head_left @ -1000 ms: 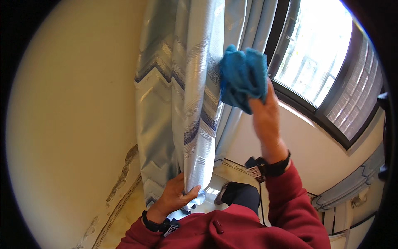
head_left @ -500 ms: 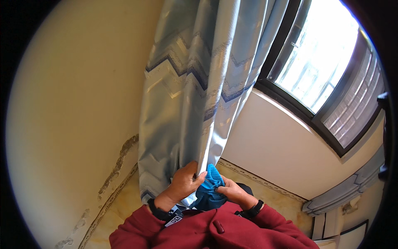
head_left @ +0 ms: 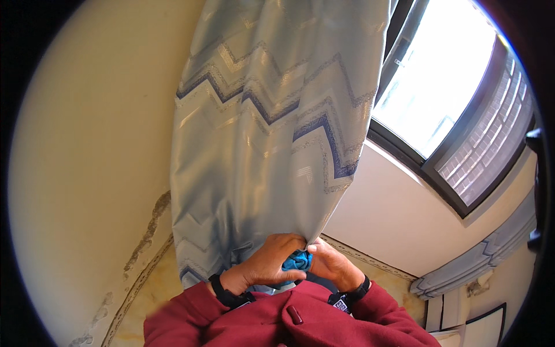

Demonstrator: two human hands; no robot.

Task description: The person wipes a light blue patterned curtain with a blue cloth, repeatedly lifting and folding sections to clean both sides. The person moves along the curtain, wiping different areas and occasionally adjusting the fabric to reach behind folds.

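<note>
A pale blue-grey curtain with zigzag bands hangs in front of me, its lower part gathered at my hands. My left hand curls round a crumpled blue cloth, thumb below it and fingers above, against the curtain. Close on its right, my right hand pinches the curtain's side edge between thumb and fingers, its palm beside the cloth. Most of the cloth is hidden between the two hands, and so are several fingertips.
At the right is a dark-framed window with a brick wall outside. A cream wall with a peeling strip stands on the left. Patterned trim runs along the wall's foot. Another gathered curtain hangs at the lower right.
The curtain has spread from narrow folds into a wider, flatter sheet. My left hand has gone from the curtain edge to the cloth; my right hand from the cloth to the curtain edge.
</note>
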